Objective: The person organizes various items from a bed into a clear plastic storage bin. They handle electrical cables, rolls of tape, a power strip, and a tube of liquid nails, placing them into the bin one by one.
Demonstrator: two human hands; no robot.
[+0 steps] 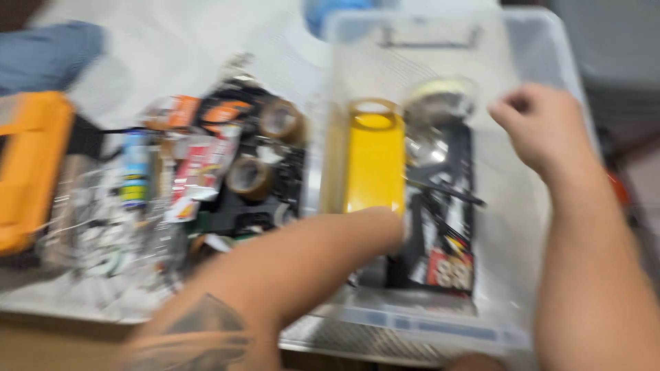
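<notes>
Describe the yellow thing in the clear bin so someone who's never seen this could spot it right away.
Find the clear plastic bin on the right. Along its left wall lies a long yellow block, just beyond the left hand. It is the only bright yellow thing there; the pieces beside it are black.

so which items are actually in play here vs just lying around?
In play:
- clear plastic bin
- yellow roll in the bin, by the left hand
- black packaged items in the bin
- right hand, loosely curled above the bin, holding nothing visible

Lying about:
- brown tape rolls
- orange case
- loose packets
</notes>
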